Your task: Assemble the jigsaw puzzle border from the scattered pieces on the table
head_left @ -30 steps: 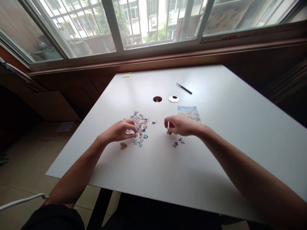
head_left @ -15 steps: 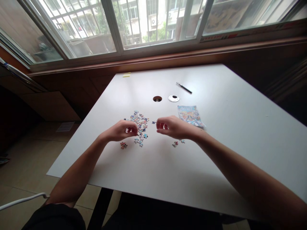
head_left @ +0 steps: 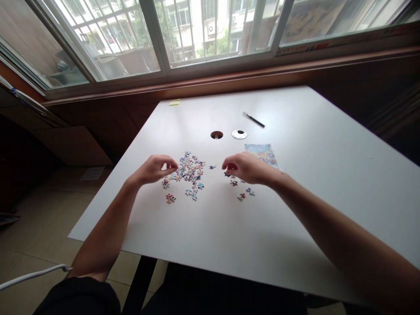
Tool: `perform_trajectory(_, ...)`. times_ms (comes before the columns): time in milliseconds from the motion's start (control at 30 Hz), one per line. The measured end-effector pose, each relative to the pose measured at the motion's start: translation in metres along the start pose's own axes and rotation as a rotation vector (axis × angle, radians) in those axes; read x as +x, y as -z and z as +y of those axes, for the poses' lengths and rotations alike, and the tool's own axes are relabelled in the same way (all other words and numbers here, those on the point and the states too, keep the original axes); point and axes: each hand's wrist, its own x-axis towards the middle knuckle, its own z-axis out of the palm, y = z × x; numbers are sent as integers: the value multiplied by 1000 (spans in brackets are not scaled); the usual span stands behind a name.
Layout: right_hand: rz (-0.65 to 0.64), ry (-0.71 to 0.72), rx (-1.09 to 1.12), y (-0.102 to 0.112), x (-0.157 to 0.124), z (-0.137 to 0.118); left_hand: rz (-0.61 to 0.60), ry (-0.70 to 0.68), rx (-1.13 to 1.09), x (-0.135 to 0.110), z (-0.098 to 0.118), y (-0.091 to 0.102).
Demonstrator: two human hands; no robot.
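Head view: a puzzle pile [head_left: 190,169] lies left of centre on the white table [head_left: 203,232]. The left hand [head_left: 155,169], fingers curled, is at its left edge. The right hand [head_left: 246,168], likewise curled, is over loose pieces [head_left: 242,197] near the picture sheet [head_left: 264,153]. Whether either grasps a piece cannot be told.

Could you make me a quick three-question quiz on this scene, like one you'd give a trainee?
1. True or false: the black pen lies nearer the window than the round hole does.
2. What is the left hand nearest? A) pen; B) hole; C) puzzle pile.
3. Fill in: the picture sheet is partly hidden from view by the ____ hand.

Key: 1. True. 2. C. 3. Right (right hand).
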Motion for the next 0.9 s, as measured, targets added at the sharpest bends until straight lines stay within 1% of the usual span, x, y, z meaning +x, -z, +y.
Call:
perform_trajectory(67,-14,-71,-59,13,0,20,-75,31,51,-5,-12,14)
perform_trajectory(167,16,-153,-82,25,0,44,-230,65,86,-11,-19,23)
perform_trajectory(267,50,-197,-90,27,1,58,-345,90,99,-14,-19,25)
perform_trajectory(367,61,-205,-116,23,4,68,-403,108,110,-14,-19,25)
perform_trajectory(467,60,-215,-160,17,7,73,-431,121,114,-13,-21,26)
perform_trajectory(567,69,-223,-201,14,8,75,-426,127,113,-12,-22,26)
perform_trajectory(900,84,-236,-281,15,5,62,-418,102,34,-13,-20,26)
